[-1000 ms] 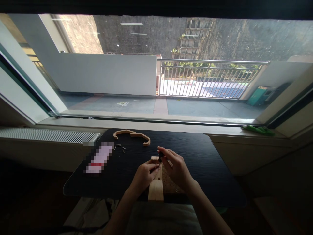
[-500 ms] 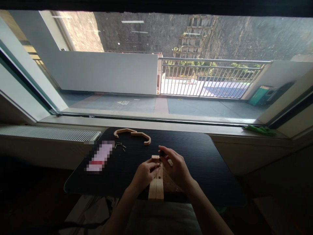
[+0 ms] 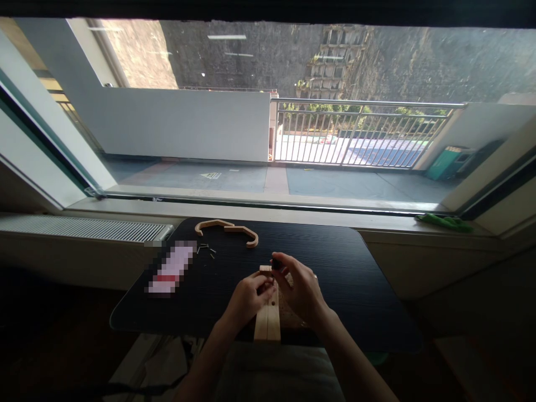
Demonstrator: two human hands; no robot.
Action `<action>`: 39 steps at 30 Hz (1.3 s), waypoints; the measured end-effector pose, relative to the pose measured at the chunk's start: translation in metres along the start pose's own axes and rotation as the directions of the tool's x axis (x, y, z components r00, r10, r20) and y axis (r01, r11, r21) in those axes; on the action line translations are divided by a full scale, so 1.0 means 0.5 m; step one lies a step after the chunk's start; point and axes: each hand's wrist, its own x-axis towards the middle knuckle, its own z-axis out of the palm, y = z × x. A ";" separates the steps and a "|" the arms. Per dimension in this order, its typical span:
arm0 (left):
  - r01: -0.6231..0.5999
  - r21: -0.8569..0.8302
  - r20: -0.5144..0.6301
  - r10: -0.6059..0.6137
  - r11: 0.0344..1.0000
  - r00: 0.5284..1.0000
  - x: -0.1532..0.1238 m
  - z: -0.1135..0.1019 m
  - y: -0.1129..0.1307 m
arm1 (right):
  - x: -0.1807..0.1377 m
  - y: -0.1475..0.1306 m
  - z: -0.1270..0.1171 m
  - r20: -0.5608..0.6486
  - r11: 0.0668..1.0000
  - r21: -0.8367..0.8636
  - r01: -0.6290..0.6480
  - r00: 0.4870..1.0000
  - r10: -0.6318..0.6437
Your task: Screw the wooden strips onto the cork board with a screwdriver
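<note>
My right hand point(image 3: 305, 285) is closed round the dark, knob-like handle of a screwdriver point(image 3: 276, 263), which points down at a pale wooden piece point(image 3: 268, 324). My left hand point(image 3: 250, 297) lies over the left side of the wood, its fingertips pinched together just under the tool. What they pinch is too small and shaded to make out. The wood has a lengthwise seam and a dark hole point(image 3: 273, 303) that shows below my left fingertips. Beside it, partly under my right hand, is a brown speckled block point(image 3: 288, 312).
Two curved wooden pieces, one left point(image 3: 213, 223) and one right point(image 3: 247, 231), lie at the back of the black table point(image 3: 335, 268). Several loose screws point(image 3: 205, 247) lie near a blurred pink packet point(image 3: 171, 268). A radiator point(image 3: 84, 228) and a window sill point(image 3: 251, 211) border the table.
My right hand has turned slightly and shifted down a little with the screwdriver. The left fingertips have moved slightly; the wooden piece stays in place.
</note>
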 end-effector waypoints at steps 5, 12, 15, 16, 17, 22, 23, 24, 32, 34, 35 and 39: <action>0.006 0.076 -0.031 -0.003 0.997 1.000 0.000 0.002 -0.002 | -0.001 0.005 0.001 -0.018 1.000 0.022 -0.013 1.000 0.013; -0.017 0.070 -0.038 0.020 0.997 0.999 0.001 0.003 -0.002 | -0.003 0.014 -0.001 -0.034 0.998 0.050 -0.024 0.999 0.025; -0.025 0.061 -0.039 0.027 0.998 0.999 0.001 0.003 -0.002 | -0.003 0.009 -0.003 -0.024 0.998 0.051 -0.025 0.999 0.026; -0.023 0.061 -0.041 0.025 0.998 0.999 0.000 0.003 -0.002 | -0.002 0.007 -0.004 -0.018 0.998 0.052 -0.028 0.999 0.029; -0.022 0.062 -0.044 0.024 0.998 0.999 0.000 0.003 -0.002 | -0.002 0.005 -0.004 -0.014 0.998 0.057 -0.033 0.999 0.034; -0.027 0.055 -0.044 0.029 0.998 0.999 -0.001 0.004 -0.001 | -0.001 0.001 -0.003 -0.022 0.990 0.106 -0.092 0.995 0.095; -0.025 0.052 -0.043 0.027 0.998 0.999 0.000 0.004 0.000 | -0.001 0.001 -0.002 -0.025 0.988 0.110 -0.105 0.994 0.108; -0.024 0.052 -0.041 0.026 0.998 0.999 0.000 0.003 0.001 | -0.001 0.001 -0.001 -0.029 0.988 0.110 -0.111 0.993 0.115; -0.021 0.034 -0.027 0.022 0.999 0.999 0.002 0.001 0.001 | -0.001 0.003 0.005 -0.051 0.990 0.115 -0.077 0.995 0.083; -0.025 0.030 -0.021 0.025 0.999 0.999 0.002 0.002 -0.002 | -0.003 0.006 0.007 -0.070 0.990 0.122 -0.067 0.995 0.076; -0.027 0.027 -0.020 0.028 0.999 0.999 0.002 0.003 -0.004 | -0.003 0.007 0.008 -0.079 0.990 0.125 -0.064 0.994 0.074; -0.028 0.008 -0.027 0.028 1.000 0.999 0.004 0.004 -0.007 | -0.004 0.009 0.010 -0.091 0.992 0.115 -0.052 0.994 0.063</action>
